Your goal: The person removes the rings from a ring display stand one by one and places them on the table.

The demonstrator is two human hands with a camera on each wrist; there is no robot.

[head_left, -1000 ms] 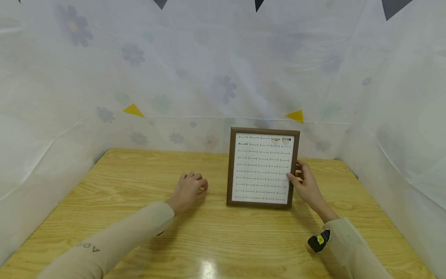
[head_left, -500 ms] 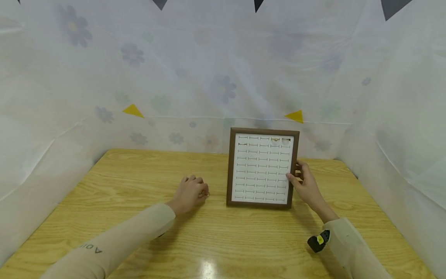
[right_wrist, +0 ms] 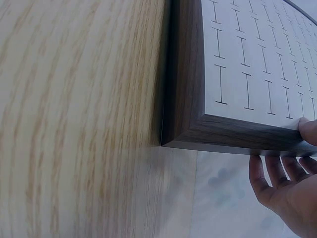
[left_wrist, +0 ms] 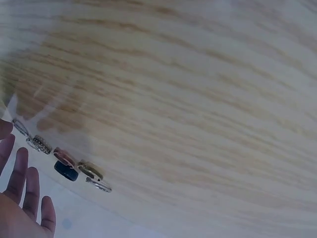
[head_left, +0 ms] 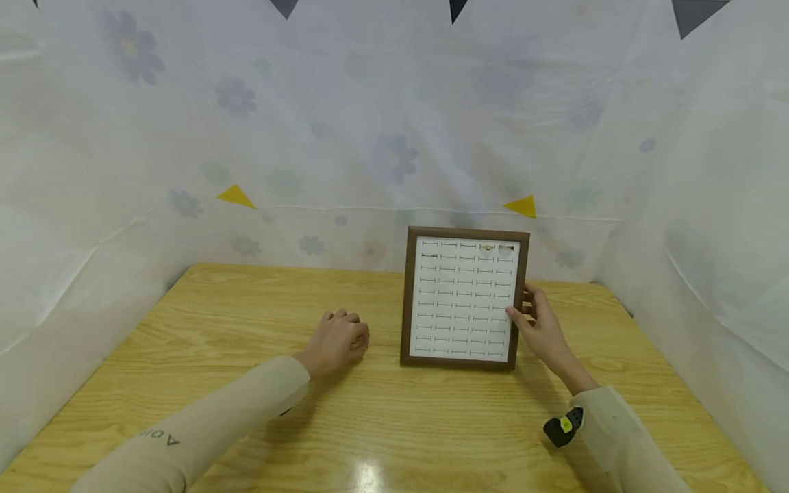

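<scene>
A brown-framed white ring display board (head_left: 464,298) stands upright on the wooden table (head_left: 246,308). My right hand (head_left: 537,323) grips its right edge, thumb on the front and fingers (right_wrist: 277,171) behind the frame (right_wrist: 233,131). Two rings (head_left: 496,248) sit in the board's top row. My left hand (head_left: 337,339) rests knuckles-up on the table left of the board, fingers loosely curled. In the left wrist view its fingers (left_wrist: 25,183) lie just short of a row of several loose rings (left_wrist: 67,166); I see none held.
White flowered cloth (head_left: 370,137) walls the table at the back and on both sides. A small black and yellow device (head_left: 564,426) sits on my right wrist. Bare wood spreads left of and in front of my hands.
My left hand has shifted slightly and now covers the ring that showed at its fingertips half a second ago. The board and my right hand have stayed put.
</scene>
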